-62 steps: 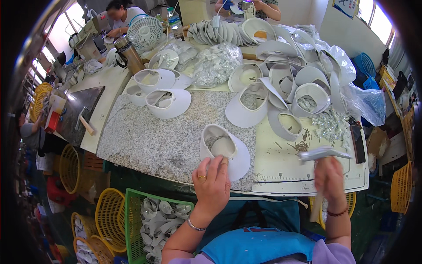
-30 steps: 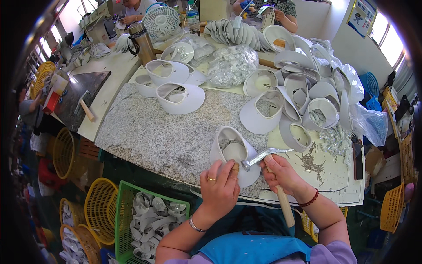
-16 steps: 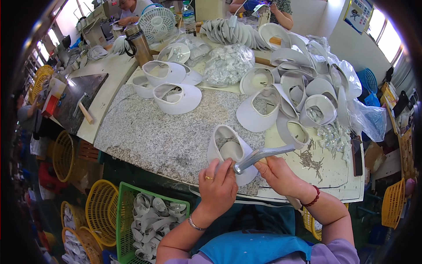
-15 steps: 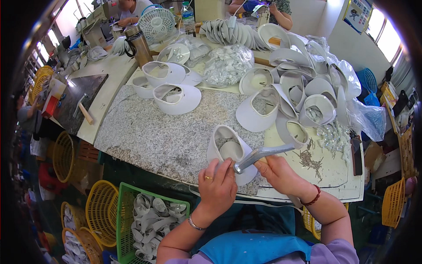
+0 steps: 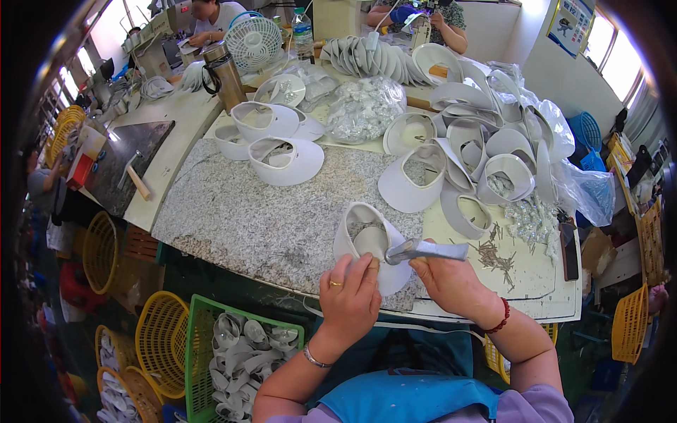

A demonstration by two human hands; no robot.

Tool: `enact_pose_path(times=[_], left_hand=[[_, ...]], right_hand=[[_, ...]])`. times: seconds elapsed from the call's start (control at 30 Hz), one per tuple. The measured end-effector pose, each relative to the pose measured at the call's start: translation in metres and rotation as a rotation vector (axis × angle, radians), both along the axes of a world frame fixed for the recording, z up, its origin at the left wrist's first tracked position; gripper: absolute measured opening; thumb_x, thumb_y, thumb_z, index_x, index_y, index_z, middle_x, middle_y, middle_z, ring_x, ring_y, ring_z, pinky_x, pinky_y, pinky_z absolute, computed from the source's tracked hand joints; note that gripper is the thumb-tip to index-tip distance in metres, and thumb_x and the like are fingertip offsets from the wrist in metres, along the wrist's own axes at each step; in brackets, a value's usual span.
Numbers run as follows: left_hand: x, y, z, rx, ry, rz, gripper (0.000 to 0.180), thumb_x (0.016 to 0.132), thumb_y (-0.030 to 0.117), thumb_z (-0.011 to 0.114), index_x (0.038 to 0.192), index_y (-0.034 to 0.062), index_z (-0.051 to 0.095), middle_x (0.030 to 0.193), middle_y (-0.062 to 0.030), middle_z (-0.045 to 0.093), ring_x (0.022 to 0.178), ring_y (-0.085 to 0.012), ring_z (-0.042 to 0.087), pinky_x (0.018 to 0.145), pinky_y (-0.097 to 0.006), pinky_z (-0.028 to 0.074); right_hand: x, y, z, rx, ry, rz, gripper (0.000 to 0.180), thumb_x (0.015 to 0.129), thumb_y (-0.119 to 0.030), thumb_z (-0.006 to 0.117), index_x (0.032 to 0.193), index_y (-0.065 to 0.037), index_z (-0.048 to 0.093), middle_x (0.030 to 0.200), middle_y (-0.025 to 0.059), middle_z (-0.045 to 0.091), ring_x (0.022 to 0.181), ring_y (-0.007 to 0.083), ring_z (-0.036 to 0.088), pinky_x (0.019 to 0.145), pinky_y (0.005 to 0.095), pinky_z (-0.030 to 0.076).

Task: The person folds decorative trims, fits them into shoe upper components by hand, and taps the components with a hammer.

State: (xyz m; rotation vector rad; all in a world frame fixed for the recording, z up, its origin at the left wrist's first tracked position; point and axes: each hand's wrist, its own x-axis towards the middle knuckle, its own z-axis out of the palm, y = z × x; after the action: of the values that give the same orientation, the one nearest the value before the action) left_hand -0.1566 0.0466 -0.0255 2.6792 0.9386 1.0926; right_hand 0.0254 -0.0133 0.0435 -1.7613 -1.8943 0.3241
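A white sun visor (image 5: 395, 280) lies on the speckled stone slab (image 5: 275, 218) near the table's front edge. My left hand (image 5: 349, 296) is at the visor's near left side, with thumb and fingers pressed together on it. Any small piece between those fingertips is hidden. My right hand (image 5: 451, 285) is closed round the handle of a hammer, most of which the hand covers. The grey metal hammer head (image 5: 430, 252) is over the visor's right side, close to my left fingertips. Whether it touches the visor I cannot tell.
More visors (image 5: 285, 161) stand at the slab's far left, and a large pile (image 5: 416, 176) at the right. Loose metal pins (image 5: 497, 261) lie near a phone (image 5: 568, 250). Below the table are a green crate (image 5: 194, 352) of white pieces and yellow baskets (image 5: 162, 338). Two people work beyond.
The hammer head has tilted: its near end has risen slightly and shifted right, while its far end has dropped. My left hand and the visor have barely moved.
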Motion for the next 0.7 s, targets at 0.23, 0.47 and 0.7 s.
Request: enact_pose_path(times=[0.23, 0.47, 0.7], left_hand=[[0.002, -0.001, 0.001, -0.010, -0.010, 0.008, 0.038, 0.071, 0.011, 0.059, 0.108, 0.0017, 0.063, 0.116, -0.0055, 0.056, 0.108, -0.0274, 0.047, 0.085, -0.040, 0.036], [0.001, 0.000, 0.000, -0.016, -0.020, 0.011, 0.038, 0.071, 0.011, 0.059, 0.108, 0.0019, 0.063, 0.114, -0.0053, 0.057, 0.108, -0.0273, 0.047, 0.085, -0.040, 0.036], [0.001, -0.001, 0.000, -0.003, -0.015, 0.014, 0.039, 0.071, 0.011, 0.059, 0.108, 0.0019, 0.063, 0.115, -0.0053, 0.057, 0.108, -0.0272, 0.047, 0.085, -0.039, 0.036]], right_hand=[[-0.011, -0.003, 0.014, -0.090, -0.156, 0.059, 0.017, 0.088, -0.014, 0.056, 0.103, -0.009, 0.060, 0.087, 0.0121, 0.059, 0.068, 0.0324, 0.060, 0.055, 0.0397, 0.048], [-0.005, -0.001, 0.011, -0.029, -0.001, 0.049, 0.016, 0.088, -0.012, 0.055, 0.103, -0.006, 0.059, 0.084, 0.0143, 0.059, 0.070, 0.0349, 0.059, 0.057, 0.0409, 0.047], [-0.004, 0.000, 0.009, -0.052, 0.072, 0.058, 0.017, 0.089, -0.011, 0.054, 0.103, -0.003, 0.059, 0.083, 0.0181, 0.058, 0.074, 0.0393, 0.057, 0.064, 0.0435, 0.046]])
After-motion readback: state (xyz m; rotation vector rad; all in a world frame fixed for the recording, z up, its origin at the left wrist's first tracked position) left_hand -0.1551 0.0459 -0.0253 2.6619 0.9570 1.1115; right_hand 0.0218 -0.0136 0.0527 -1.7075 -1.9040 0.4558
